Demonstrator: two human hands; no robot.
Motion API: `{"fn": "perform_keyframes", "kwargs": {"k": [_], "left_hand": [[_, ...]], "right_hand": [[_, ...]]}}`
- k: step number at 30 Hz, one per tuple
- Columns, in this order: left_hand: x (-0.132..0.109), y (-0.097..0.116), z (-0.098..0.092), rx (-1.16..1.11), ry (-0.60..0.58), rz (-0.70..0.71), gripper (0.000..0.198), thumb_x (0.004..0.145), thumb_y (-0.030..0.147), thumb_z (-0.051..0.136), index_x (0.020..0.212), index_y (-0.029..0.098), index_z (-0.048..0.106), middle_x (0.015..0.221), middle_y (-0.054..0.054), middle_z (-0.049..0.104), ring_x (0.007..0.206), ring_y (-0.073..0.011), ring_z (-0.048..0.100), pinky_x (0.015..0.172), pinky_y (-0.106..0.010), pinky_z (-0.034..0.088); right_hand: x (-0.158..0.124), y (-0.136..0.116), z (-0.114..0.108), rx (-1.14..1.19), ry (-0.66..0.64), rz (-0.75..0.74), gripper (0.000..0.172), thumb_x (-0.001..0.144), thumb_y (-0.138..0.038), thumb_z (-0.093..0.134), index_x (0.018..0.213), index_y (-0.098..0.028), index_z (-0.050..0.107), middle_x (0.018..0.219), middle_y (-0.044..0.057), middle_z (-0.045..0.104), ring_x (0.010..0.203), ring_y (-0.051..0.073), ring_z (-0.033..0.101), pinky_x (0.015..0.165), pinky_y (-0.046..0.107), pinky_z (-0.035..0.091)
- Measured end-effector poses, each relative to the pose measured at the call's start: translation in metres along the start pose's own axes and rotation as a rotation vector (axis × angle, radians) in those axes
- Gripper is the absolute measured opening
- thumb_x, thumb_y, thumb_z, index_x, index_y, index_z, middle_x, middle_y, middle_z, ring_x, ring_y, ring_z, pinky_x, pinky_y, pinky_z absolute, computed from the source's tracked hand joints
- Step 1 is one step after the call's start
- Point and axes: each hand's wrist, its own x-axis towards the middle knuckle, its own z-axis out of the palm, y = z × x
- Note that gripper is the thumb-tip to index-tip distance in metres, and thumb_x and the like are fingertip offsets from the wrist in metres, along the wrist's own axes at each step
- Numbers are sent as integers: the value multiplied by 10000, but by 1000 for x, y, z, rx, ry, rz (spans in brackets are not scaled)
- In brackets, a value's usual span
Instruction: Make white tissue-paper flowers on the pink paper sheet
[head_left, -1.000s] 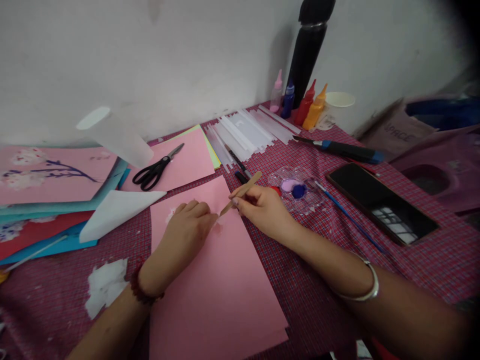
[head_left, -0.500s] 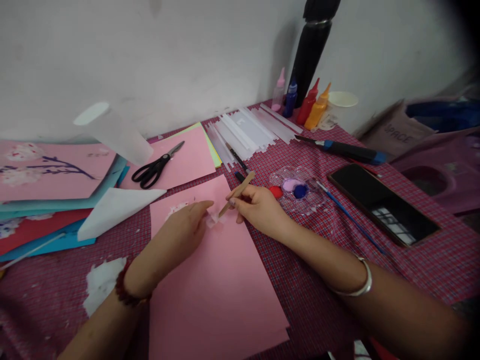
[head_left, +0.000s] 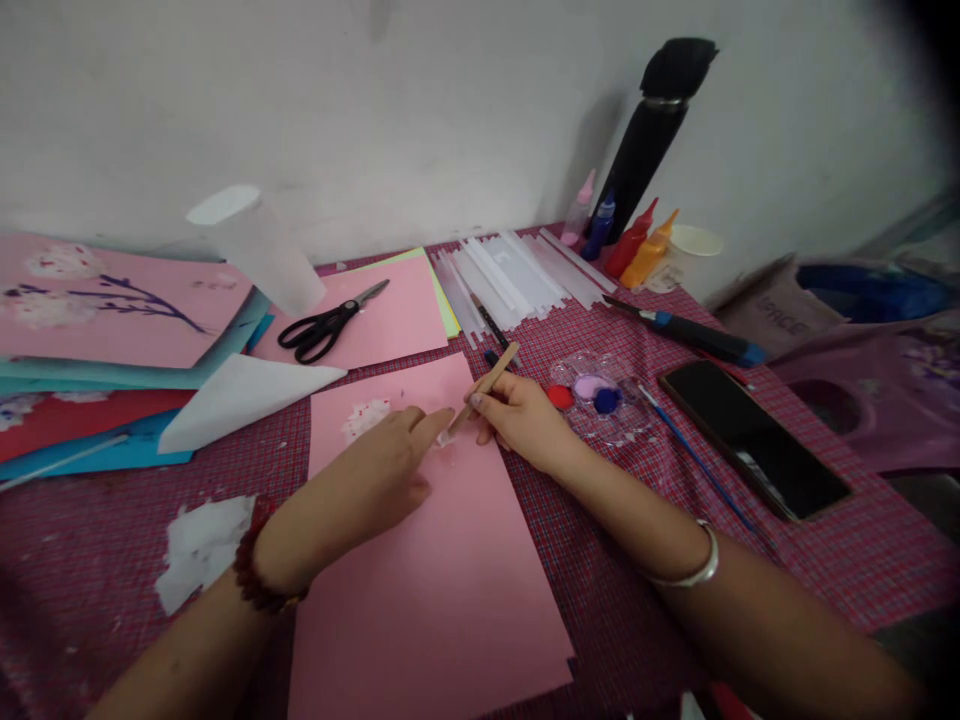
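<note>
A pink paper sheet (head_left: 442,570) lies in front of me on the red checked cloth. My left hand (head_left: 382,470) rests on it, index finger stretched out and pressing a small white scrap (head_left: 444,438) onto the sheet, the other fingers curled. My right hand (head_left: 517,415) pinches a thin wooden stick (head_left: 491,382), its lower tip touching the same scrap. A white dabbed patch (head_left: 365,416) shows on the sheet to the left of my fingers.
A clear palette (head_left: 600,392) with red, lilac and blue paint sits right of my hand, beside a blue brush (head_left: 694,455) and a black phone (head_left: 754,438). Scissors (head_left: 330,325), white strips (head_left: 510,272), paint bottles (head_left: 626,240), a black bottle (head_left: 656,135) and stacked coloured sheets (head_left: 112,320) lie behind.
My left hand has gone from a closed grip near the stick's tip to one pointing finger pressing the scrap. The view has tilted up a little.
</note>
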Motion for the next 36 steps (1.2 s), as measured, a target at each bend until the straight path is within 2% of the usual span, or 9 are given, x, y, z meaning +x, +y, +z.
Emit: {"fn": "perform_keyframes", "kwargs": {"k": [6,11,15,18,26,29,32,34,36], "left_hand": [[0,3,-4,9,-18,-5,502,671,43,481,1162,150,499,1037,-98,581,976,-249,539,820,-371,437],[5,0,-4,83,49,-118,96,813,117,444,810,163,528,790,-55,586,730,-212,544,667,-339,407],[8,-7,1,146,74,-96,157,841,121,430,715,180,505,711,-25,552,641,-179,508,641,-319,394],[10,-10,1,127,83,-80,161,841,115,449,717,172,535,729,-31,564,658,-177,522,643,-310,403],[17,-7,-2,-47,75,-183,198,855,135,458,717,139,601,773,-53,604,692,-166,564,630,-278,409],[10,-10,-21,-152,159,-141,219,887,170,424,769,154,608,761,-25,612,692,-150,561,640,-264,407],[-11,-18,-54,-197,286,-169,195,901,229,430,873,170,614,775,-3,621,705,-140,561,642,-251,401],[-32,-25,-73,-147,310,-234,177,884,246,455,891,173,617,774,-1,624,705,-142,564,634,-250,398],[-56,-32,-79,-101,276,-311,158,856,233,478,879,173,622,775,-4,630,699,-145,568,628,-250,400]], "right_hand": [[1,1,2,37,12,40,44,786,-182,551,758,-176,518,563,-73,539,342,47,504,267,126,289],[1,-2,-2,86,49,11,80,765,-243,562,791,-174,528,604,-67,546,351,50,511,267,136,276],[-3,-9,-5,129,92,-45,135,772,-296,554,822,-172,537,593,-68,532,353,49,484,294,152,307],[-10,-10,-3,112,49,-108,136,774,-302,564,816,-173,546,611,-61,528,379,49,476,337,166,363],[-20,2,6,-170,-28,-287,126,846,-254,530,894,-177,616,735,8,610,564,103,555,507,224,465],[-19,5,5,-273,13,-340,142,853,-233,525,927,-176,632,826,37,640,608,113,572,540,235,476],[-19,6,3,-332,30,-374,151,857,-229,521,935,-170,637,841,46,653,606,118,577,551,243,480],[-20,6,3,-350,42,-383,158,855,-240,526,936,-164,639,824,50,657,594,125,578,539,248,476],[-22,5,3,-370,54,-371,165,851,-252,535,938,-161,643,810,51,659,571,129,575,523,255,473]]}}
